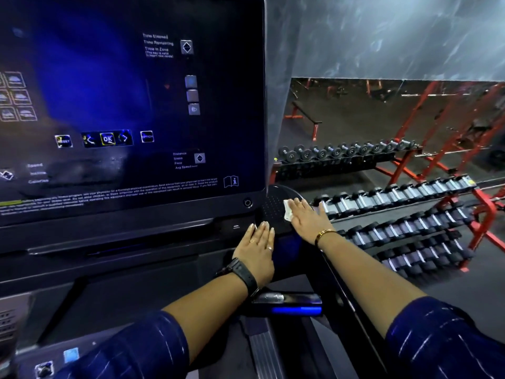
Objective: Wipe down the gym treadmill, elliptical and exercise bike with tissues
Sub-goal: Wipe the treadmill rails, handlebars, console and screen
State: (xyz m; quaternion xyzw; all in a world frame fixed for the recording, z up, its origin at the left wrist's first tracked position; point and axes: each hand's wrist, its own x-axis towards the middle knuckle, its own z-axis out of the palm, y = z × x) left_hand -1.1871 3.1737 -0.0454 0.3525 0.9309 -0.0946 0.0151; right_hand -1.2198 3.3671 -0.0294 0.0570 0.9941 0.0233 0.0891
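A dark treadmill console [131, 105] with a large glossy screen fills the left of the view. At its lower right corner sits a round black tray [273, 209] with a dotted surface. My right hand [306, 220] lies flat with straight fingers on that tray, pressing a white tissue [287, 213] against it; part of the tissue sticks out past my fingertips. My left hand [258, 250] rests flat beside it on the ledge below the screen, fingers straight, holding nothing.
A black handrail [341, 296] runs back toward me under my right arm. To the right, beyond the treadmill, stand red racks of dumbbells [396, 198], with a mirror [382, 110] behind them. Console buttons [71, 354] sit at the lower left.
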